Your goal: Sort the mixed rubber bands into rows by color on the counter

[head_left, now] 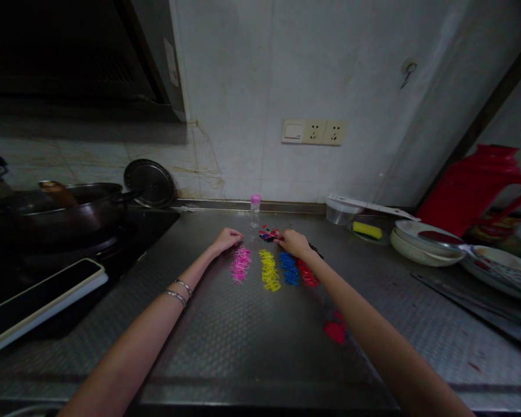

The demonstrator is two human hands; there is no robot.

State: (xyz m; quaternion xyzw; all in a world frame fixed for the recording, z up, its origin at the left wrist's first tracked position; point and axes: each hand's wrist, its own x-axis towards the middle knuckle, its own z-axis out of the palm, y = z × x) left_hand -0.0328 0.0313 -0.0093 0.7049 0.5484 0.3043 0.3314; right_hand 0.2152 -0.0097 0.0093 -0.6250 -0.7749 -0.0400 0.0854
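Note:
Small loops that look like rubber bands lie on the metal counter in colour rows: pink (241,265), yellow (269,270), blue (289,269) and red (307,272). Black ones (315,250) show partly behind my right wrist. A mixed pile (269,234) sits farther back. My right hand (292,241) is at this pile's right edge, fingers drawn together; what they pinch is too small to make out. Just above the pink row, my left hand (228,238) has its fingertips closed together, their contents unclear. Behind the pile stands a clear bottle (255,213) with a pink cap.
To the left are a pan (69,214) on the stove, a round lid (149,183) and a phone (43,304). At right stand a plastic cup (339,213), a yellow sponge (367,230), bowls (421,249) and a red thermos (469,188). A red heart shape (335,331) lies near my right forearm.

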